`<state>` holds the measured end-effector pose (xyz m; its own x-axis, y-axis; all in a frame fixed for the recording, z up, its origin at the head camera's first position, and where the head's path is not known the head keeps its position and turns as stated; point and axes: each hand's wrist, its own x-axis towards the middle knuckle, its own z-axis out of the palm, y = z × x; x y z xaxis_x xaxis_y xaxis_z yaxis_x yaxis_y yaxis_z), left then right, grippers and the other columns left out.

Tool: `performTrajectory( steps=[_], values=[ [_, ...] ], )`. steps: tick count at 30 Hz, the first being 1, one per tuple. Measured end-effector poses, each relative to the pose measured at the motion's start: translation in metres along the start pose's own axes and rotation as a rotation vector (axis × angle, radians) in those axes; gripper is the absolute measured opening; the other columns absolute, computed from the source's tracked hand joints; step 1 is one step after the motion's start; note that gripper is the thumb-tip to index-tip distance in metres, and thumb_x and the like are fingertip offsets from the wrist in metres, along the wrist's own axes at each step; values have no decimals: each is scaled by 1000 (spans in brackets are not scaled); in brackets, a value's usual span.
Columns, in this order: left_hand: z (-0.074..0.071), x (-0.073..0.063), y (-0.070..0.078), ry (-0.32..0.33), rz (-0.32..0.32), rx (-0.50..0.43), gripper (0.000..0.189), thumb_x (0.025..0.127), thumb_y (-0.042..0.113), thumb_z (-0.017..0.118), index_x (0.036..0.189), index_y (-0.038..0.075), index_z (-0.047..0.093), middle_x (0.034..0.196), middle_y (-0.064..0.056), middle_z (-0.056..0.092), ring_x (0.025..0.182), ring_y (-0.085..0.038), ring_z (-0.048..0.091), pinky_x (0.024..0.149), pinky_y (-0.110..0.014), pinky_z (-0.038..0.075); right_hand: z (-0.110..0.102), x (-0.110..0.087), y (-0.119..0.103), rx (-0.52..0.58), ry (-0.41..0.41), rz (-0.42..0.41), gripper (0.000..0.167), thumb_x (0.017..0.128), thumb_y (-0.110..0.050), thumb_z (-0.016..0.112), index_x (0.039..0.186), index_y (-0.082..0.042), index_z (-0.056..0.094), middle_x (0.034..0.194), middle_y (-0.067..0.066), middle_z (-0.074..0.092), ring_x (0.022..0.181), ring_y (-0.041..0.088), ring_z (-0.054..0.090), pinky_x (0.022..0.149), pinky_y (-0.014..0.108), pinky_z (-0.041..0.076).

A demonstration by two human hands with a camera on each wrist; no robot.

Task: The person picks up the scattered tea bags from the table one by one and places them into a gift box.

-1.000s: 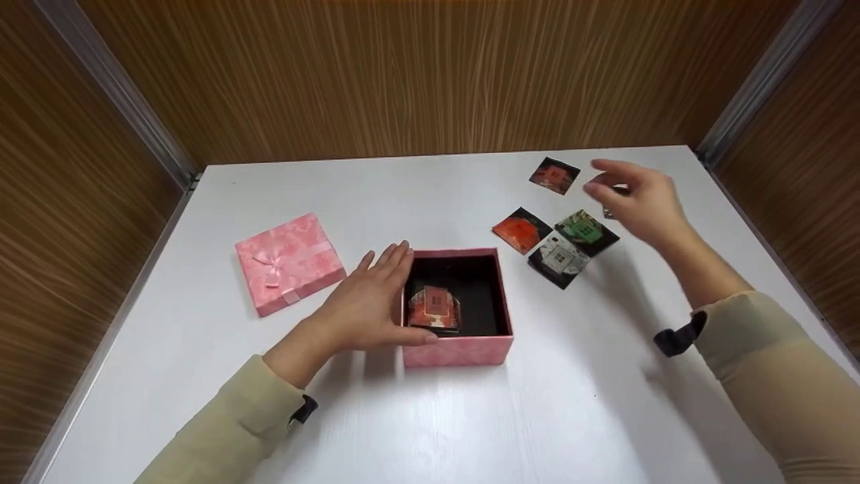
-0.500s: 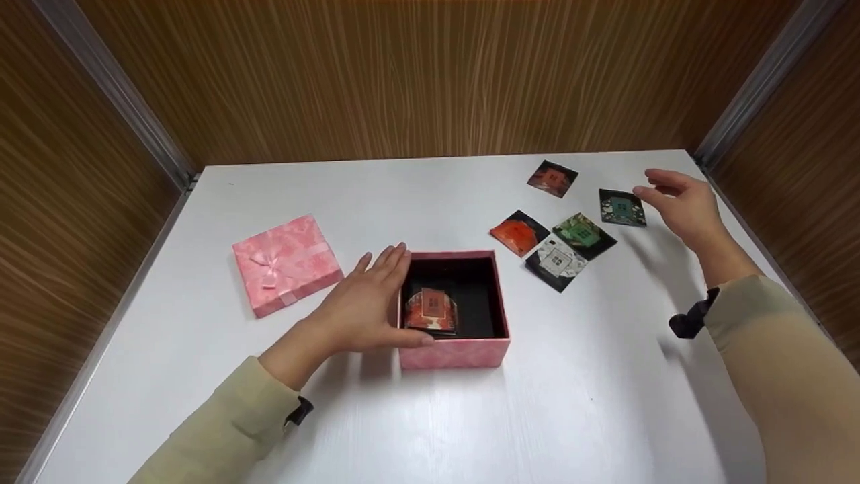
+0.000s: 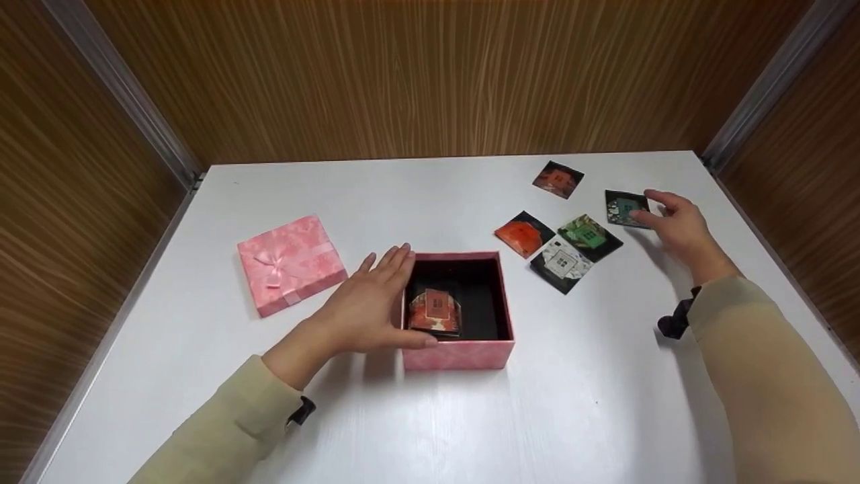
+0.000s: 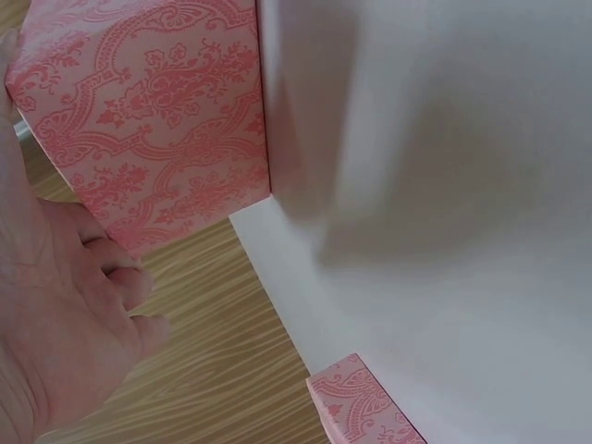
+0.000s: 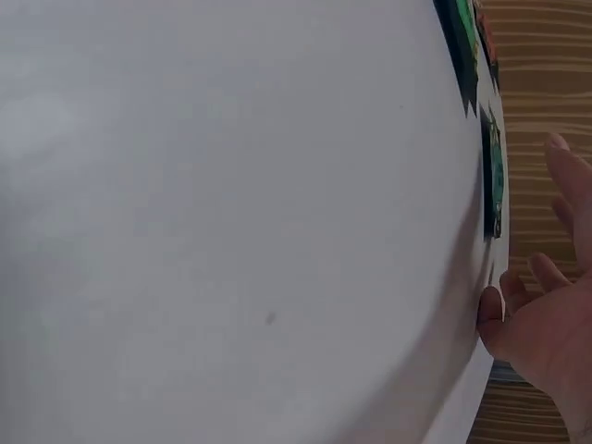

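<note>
The person's left hand [image 3: 366, 309] is spread with fingers extended along the left wall of a pink box [image 3: 457, 355], its thumb lying along the front rim. The right hand [image 3: 678, 232] has thumb and index finger parted at the right side of a flat teal packet [image 3: 617, 206]; whether they touch it cannot be told. That packet lies toward the far right corner of the white tabletop [image 3: 376, 202]. Left of it, a brown-red packet [image 3: 559, 179] lies near the far edge; closer in, orange [image 3: 525, 235], green [image 3: 591, 236] and white packets [image 3: 563, 267] cluster together. The box stands mid-tabletop, a red packet [image 3: 435, 312] inside at its left. Toward the tabletop's left edge sits a bow-trimmed pink lid [image 3: 295, 259]. Wood-grain panels [image 3: 430, 74] rise beyond.
</note>
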<state>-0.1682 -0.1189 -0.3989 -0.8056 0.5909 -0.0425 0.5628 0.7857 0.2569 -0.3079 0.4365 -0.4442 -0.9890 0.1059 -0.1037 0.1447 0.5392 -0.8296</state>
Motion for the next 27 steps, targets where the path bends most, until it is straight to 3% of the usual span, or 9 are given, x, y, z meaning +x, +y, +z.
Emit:
performTrajectory(
  steps=[11, 17, 27],
  values=[
    [0, 0, 0, -2, 4, 1, 137, 78, 97, 53, 170, 5, 9, 178, -10, 5, 164, -24, 4, 132, -46, 4, 10, 13, 9, -96, -37, 17, 83, 106, -44, 64, 169, -8, 23, 174, 28, 3, 160, 48, 2, 129, 59, 8],
    [-1, 0, -1, -4, 1, 15, 138, 78, 97, 53, 170, 4, 8, 178, -10, 4, 164, -25, 3, 131, -46, 3, 10, 15, 8, -173, -78, 2, 81, 110, -45, 55, 170, -9, 15, 172, 33, -8, 157, 54, -8, 128, 65, 0],
    [0, 0, -1, 0, -7, 9, 138, 77, 99, 51, 170, 5, 9, 178, -10, 4, 164, -24, 2, 132, -46, 3, 10, 13, 5, -302, -95, -29, 76, 112, -46, 47, 166, 1, 23, 169, 39, -3, 154, 62, -1, 126, 69, 8]
  ],
)
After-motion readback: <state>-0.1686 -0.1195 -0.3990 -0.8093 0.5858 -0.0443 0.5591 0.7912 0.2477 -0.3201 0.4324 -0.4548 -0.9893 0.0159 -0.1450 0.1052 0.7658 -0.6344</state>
